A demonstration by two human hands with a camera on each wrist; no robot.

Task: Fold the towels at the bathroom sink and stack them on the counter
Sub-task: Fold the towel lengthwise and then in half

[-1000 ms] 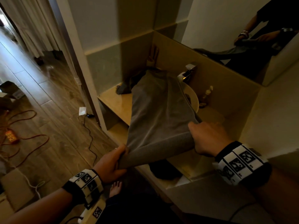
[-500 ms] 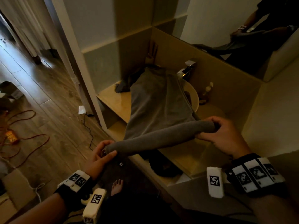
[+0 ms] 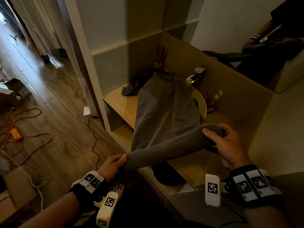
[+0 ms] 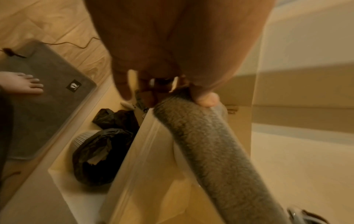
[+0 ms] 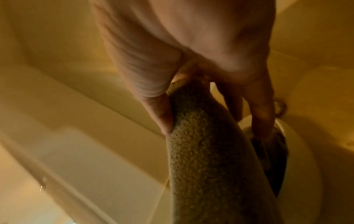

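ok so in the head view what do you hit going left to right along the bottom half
orange power strip → black cable → left hand → grey towel → right hand

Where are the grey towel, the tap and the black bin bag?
grey towel (image 3: 164, 112), head view, its flat middle.
tap (image 3: 198, 74), head view, its shiny spout.
black bin bag (image 4: 101, 153), left wrist view, its crumpled top.

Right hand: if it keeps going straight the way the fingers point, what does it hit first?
Probably the white sink basin. The right hand, gripping the rolled end of the grey towel, points toward the basin's rim, with the chrome faucet further back. Depth is unclear.
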